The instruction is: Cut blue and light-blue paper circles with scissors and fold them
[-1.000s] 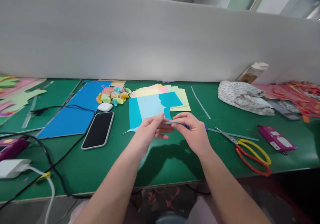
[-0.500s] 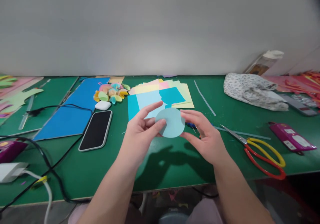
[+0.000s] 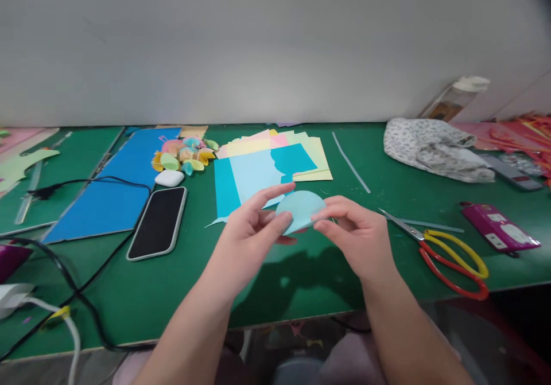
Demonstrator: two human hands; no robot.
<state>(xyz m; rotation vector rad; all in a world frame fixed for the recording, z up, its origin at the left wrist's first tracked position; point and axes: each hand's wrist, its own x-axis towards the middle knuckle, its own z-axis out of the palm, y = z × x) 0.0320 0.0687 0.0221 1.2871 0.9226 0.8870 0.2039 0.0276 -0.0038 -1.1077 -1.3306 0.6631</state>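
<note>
Since half a second ago, the pale blue paper circle (image 3: 300, 210) has tipped from facing the camera to lying nearly flat, bent along its near edge.

Both hands hold it above the green bench (image 3: 142, 293): the left hand (image 3: 249, 233) pinches its left edge between thumb and fingers, and the right hand (image 3: 355, 236) pinches its right edge, fingers curled. Behind the circle lies a stack of coloured paper sheets (image 3: 275, 164); a phone (image 3: 158, 221) lies to the left, and red and yellow scissors (image 3: 447, 256) lie to the right, well apart from the hands.
</note>
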